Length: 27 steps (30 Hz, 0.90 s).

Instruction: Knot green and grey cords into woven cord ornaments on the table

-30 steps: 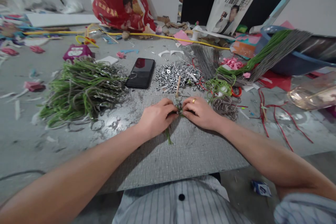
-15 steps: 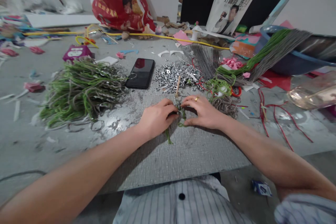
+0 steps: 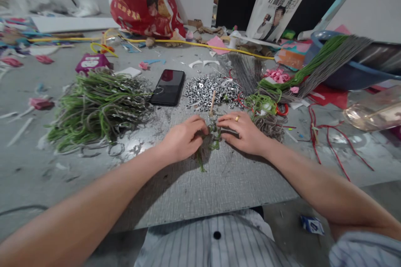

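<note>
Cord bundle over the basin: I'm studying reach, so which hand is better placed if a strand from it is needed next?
Right, I'd judge: the cord bundle drapes over the basin on that side, and the right hand is nearer. The left hand is farther, across the green cordwork.

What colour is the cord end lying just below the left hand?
The cord end is green; the head view shows it best.

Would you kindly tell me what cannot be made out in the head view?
Whether the left hand holds the green cord: head view, hidden by the hand itself.
How the cord winds: head view, too small and blurred.
Number of metal pieces: head view, too small and heaped.
Blue basin, right side: head view, cut by picture edge.
</note>
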Tool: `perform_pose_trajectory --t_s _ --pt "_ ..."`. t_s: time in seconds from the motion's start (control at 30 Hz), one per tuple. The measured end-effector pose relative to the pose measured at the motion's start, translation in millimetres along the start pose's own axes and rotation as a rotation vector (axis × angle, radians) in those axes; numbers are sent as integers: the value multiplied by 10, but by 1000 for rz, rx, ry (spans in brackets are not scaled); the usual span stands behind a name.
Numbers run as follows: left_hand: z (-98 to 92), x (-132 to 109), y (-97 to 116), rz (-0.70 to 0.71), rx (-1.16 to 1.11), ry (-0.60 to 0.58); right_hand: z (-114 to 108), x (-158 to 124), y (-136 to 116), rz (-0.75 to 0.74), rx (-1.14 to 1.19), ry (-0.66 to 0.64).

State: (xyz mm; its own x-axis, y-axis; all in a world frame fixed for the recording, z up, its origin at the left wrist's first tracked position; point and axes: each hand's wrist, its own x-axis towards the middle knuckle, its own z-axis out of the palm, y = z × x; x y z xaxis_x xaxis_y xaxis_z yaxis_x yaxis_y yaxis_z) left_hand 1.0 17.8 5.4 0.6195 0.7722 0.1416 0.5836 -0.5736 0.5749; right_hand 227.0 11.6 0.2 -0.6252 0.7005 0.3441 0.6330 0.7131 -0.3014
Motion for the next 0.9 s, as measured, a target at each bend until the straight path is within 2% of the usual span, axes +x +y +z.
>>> perform_pose_trajectory --t_s 0.17,0.27,0.33,0.4,0.63,0.9 --pt "-89 -30 -40 67 16 -136 -11 21 -69 -98 -50 42" --pt "-141 -42 4 80 10 -195 -19 38 -198 -270 -60 -66" --pt "-159 -49 23 87 7 -203 -21 43 -275 -321 -63 -142" --pt "-166 -57 20 108 11 -219 -22 39 -312 -322 -74 -158" --pt "-202 -86 -24 274 36 -329 -8 5 -254 -337 -85 -92" --pt "-133 -49 -57 255 71 -308 44 12 -212 -252 -57 43"
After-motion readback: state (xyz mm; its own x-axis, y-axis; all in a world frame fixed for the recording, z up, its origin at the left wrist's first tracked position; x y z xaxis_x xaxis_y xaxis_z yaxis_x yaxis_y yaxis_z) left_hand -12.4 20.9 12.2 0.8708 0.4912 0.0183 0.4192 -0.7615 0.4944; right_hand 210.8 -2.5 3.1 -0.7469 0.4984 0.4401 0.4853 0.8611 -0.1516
